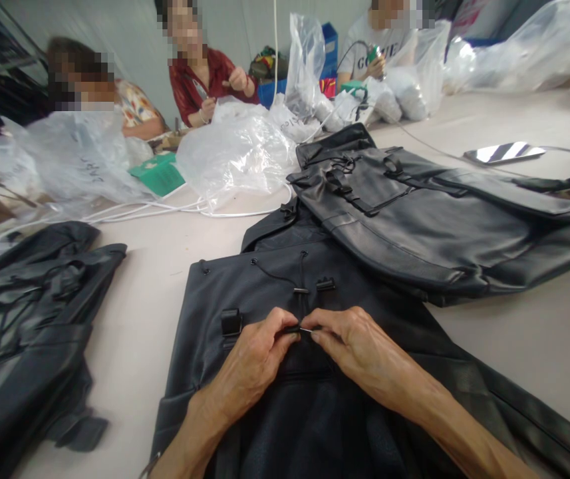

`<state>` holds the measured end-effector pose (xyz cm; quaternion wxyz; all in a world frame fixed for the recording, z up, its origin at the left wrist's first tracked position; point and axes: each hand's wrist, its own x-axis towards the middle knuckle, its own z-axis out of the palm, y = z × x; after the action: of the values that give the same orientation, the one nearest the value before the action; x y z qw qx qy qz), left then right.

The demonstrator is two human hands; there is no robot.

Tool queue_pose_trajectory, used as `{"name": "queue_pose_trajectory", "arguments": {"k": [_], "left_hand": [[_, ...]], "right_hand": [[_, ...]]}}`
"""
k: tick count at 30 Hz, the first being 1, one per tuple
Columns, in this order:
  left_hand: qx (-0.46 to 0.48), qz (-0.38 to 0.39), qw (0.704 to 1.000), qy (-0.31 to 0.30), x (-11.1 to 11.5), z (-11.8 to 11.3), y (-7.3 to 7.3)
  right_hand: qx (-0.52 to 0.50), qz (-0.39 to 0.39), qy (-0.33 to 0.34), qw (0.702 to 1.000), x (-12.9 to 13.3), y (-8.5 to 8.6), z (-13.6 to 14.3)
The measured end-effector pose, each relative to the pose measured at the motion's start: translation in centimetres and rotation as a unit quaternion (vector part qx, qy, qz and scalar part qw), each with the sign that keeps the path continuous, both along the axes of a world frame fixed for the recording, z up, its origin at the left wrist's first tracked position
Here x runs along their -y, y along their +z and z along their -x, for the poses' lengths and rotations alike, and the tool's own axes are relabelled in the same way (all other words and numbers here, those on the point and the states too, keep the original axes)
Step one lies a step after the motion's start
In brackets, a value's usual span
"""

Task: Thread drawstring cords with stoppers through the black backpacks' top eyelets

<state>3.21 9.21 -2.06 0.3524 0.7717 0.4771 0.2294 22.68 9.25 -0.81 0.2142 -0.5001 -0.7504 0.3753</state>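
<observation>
Shows nearest the viewer two bare hands above a black bag (294,392), laid flat at lower centre on a pale tabletop (140,319). Has the left hand (255,359) closed in a pinch, thumb against forefinger, on a narrow dark piece (291,330); has the right hand (364,352) pinched likewise on a slim bright piece (306,330), the two pieces meeting between the grips. Cannot tell either piece more closely at this size. Includes, just beyond the fingertips, a cord stopper (300,291) on a thin cord (272,274) leading to eyelets along the bag's far edge, with a strap buckle (231,322) near the left hand and a smaller fitting (326,284) beyond the right. Places a second black bag (30,346) well apart at left, and a third black bag (414,219) overlapping the first at upper right. Continues with white cables (209,209), a glossy phone (504,153) at right, a green box (159,174) and clear plastic bags (239,153) heaped across the table. Ends with three co-workers: in a patterned sleeve (138,106) at left, a dark red shirt (209,76) at centre, and a white T-shirt (359,50) at right
</observation>
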Motion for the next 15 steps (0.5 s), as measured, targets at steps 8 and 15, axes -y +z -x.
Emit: {"name": "queue_pose_trajectory", "arguments": {"k": [8, 15], "left_hand": [[0.007, 0.017, 1.000, -0.013, -0.26, 0.20, 0.31], [0.049, 0.079, 0.995, -0.024, -0.19, 0.28, 0.74]], "right_hand": [[0.063, -0.051, 0.024, 0.996, 0.11, 0.10, 0.21], [0.163, -0.105, 0.059, 0.979, 0.84, 0.57, 0.66]]}}
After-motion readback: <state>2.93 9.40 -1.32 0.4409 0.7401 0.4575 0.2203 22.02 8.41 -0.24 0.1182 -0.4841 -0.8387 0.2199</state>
